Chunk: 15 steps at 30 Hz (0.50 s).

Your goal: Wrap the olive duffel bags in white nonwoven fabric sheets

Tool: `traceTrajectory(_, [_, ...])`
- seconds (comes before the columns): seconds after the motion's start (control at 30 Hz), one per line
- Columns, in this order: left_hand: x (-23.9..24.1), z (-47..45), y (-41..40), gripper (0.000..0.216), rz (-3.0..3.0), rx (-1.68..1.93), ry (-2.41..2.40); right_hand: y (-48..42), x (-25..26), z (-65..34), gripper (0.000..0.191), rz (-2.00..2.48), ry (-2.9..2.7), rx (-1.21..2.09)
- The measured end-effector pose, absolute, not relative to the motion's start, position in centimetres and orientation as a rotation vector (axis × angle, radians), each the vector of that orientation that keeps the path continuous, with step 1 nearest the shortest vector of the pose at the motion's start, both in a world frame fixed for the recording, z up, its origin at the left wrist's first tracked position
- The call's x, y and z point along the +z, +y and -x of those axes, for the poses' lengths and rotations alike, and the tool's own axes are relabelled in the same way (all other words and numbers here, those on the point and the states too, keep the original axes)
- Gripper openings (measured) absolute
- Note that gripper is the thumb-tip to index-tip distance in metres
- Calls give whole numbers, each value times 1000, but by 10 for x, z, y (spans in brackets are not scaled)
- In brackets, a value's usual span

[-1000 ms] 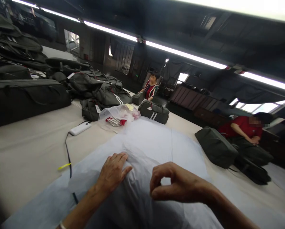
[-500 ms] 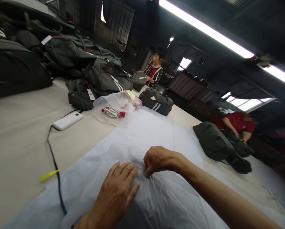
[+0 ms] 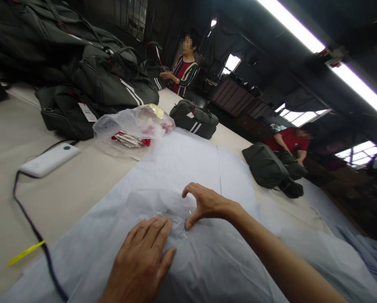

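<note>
My left hand lies flat on a wide pale blue-white thin sheet spread over the table, fingers stretched out and holding nothing. My right hand is just beyond it, arched over the sheet. Its thumb tip presses down on a crumpled, glossy patch of the sheet, and its fingers curl apart from the thumb. The two hands nearly touch at that patch.
A clear plastic bag of red-and-white tags lies past the sheet. A white power bank with a dark cable and a yellow strip sit left. Dark bags pile up behind, with others at centre and right. Two people work farther off.
My view has tilted down and right. My left hand slid nearer to me and flattened. My right hand came down from a raised pinch onto the sheet, then opened into an arch.
</note>
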<state>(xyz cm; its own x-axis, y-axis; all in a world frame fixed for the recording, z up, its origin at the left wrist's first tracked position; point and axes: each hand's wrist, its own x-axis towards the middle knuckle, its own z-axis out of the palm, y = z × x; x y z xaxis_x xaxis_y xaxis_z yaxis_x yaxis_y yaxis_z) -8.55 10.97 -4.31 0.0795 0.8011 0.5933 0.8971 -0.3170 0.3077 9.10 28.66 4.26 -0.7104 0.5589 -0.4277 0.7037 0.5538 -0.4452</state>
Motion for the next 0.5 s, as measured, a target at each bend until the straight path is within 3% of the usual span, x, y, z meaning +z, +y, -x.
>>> traceTrajectory(0.23, [-45,89,111,33,2222,-1053,-1705,308,35,-122,91,-1433,2264,-1316])
traceTrajectory(0.33, [-45,90,112,33,2231,-1034,-1690,300,27,-127,90,-1349,2154,-1533])
traceTrajectory(0.5, [-45,92,114,32,2220,-1062,-1644,293,7,-126,89,-1434,2141,-1348])
